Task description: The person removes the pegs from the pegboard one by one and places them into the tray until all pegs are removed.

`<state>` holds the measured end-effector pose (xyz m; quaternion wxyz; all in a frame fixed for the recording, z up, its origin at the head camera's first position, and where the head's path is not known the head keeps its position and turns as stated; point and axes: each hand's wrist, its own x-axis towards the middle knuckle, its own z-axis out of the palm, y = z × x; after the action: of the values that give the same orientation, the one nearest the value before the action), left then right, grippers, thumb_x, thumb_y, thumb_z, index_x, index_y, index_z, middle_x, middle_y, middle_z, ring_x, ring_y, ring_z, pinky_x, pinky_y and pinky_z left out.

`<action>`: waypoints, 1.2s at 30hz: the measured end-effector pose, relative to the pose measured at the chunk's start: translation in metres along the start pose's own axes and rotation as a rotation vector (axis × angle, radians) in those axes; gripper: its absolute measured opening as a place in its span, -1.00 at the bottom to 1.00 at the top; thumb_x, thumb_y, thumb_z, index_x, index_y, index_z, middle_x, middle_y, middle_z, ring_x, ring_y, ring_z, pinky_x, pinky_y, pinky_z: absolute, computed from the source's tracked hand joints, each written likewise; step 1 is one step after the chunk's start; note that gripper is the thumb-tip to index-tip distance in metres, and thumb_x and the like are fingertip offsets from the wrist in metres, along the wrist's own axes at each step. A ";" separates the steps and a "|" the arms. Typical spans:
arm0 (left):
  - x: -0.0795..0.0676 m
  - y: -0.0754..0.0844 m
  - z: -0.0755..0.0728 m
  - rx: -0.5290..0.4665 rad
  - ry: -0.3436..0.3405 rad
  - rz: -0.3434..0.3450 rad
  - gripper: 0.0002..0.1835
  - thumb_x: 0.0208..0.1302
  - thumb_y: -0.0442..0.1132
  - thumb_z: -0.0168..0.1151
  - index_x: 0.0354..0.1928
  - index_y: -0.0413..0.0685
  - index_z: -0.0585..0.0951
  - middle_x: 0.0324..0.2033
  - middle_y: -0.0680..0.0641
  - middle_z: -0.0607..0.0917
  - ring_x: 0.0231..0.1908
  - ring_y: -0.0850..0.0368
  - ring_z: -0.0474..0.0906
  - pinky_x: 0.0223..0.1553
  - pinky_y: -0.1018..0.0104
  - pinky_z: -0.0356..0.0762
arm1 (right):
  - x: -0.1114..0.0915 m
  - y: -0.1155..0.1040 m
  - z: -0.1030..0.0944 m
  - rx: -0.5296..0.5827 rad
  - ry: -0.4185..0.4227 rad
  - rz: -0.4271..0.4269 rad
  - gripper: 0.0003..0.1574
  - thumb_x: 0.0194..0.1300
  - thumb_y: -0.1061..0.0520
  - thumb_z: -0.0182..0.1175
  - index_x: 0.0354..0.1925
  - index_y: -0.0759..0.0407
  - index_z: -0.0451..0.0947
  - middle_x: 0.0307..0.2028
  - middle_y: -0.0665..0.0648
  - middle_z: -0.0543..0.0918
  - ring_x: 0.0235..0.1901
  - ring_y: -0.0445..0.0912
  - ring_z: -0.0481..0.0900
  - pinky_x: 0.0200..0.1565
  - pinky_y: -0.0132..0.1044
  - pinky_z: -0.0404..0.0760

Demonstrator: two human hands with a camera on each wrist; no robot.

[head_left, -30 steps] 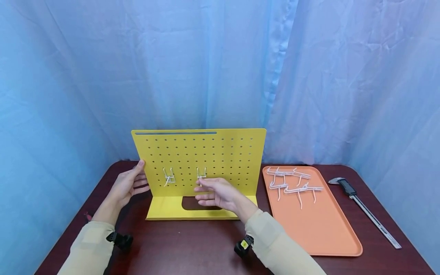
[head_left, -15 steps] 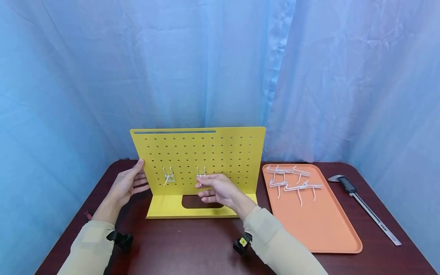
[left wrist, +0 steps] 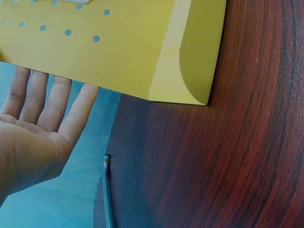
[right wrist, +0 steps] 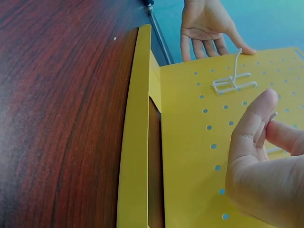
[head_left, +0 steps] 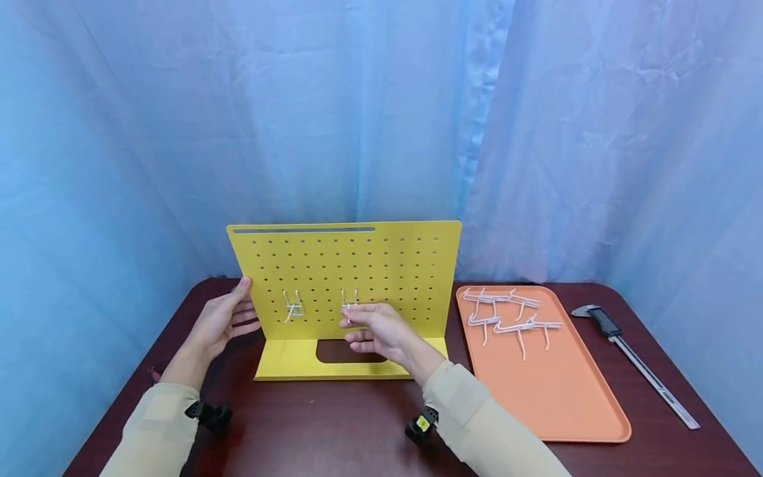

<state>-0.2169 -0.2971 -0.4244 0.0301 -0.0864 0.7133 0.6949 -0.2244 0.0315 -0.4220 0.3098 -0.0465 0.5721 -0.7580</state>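
A yellow pegboard (head_left: 393, 265) stands upright on its base on the dark table. My left hand (head_left: 217, 321) holds its left edge, thumb at the front and the other fingers reaching behind, as the left wrist view shows. My right hand (head_left: 381, 334) pinches the prong of a white wire pegboard hook (head_left: 349, 299) between thumb and index finger. That hook lies against the board's lower middle; my fingers hide part of it. Another white hook (right wrist: 232, 84) sits on the board to its left, its prong sticking out.
An orange tray (head_left: 572, 404) with several white hooks (head_left: 518, 326) lies to the right of the pegboard. Beyond it on the table (head_left: 298, 430) is a digital caliper (head_left: 638, 368). A small red item (head_left: 155, 375) lies near the left edge. Blue curtains (head_left: 381, 119) hang behind.
My right hand has moved slightly up and right on the hook's prong during the last second, still pinching it. The left hand stays at the pegboard's edge. The view shifts slightly.
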 end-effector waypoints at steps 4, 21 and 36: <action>-0.001 -0.001 0.000 -0.004 0.000 -0.008 -0.37 0.35 0.32 0.20 0.18 -0.02 0.58 -0.18 0.09 0.75 -0.14 0.18 0.73 -0.08 0.13 0.70 | 0.000 0.002 0.000 -0.013 0.013 0.001 -0.51 0.48 0.10 0.23 0.23 0.36 0.50 -0.15 0.13 0.68 -0.47 -0.16 0.66 -0.36 -0.36 0.69; -0.002 0.000 -0.001 -0.010 0.002 -0.006 -0.41 0.35 0.32 0.20 0.13 0.01 0.61 -0.19 0.09 0.75 -0.15 0.17 0.74 -0.05 0.07 0.68 | -0.016 -0.012 -0.004 -0.241 -0.037 -0.070 -0.45 0.45 0.03 0.28 0.23 0.36 0.53 -0.25 0.11 0.72 -0.46 -0.14 0.71 -0.38 -0.30 0.72; 0.000 -0.001 -0.002 -0.007 0.001 -0.003 -0.38 0.36 0.32 0.19 0.19 -0.01 0.58 -0.18 0.09 0.74 -0.13 0.18 0.73 -0.06 0.09 0.69 | -0.053 -0.048 -0.043 -0.456 0.045 -0.208 -0.48 0.47 0.03 0.26 0.20 0.36 0.52 -0.21 0.32 0.73 -0.42 0.06 0.73 -0.39 -0.12 0.75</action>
<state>-0.2170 -0.2989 -0.4254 0.0304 -0.0881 0.7109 0.6971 -0.2203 0.1024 -0.3788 0.1987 -0.1569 0.7271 -0.6381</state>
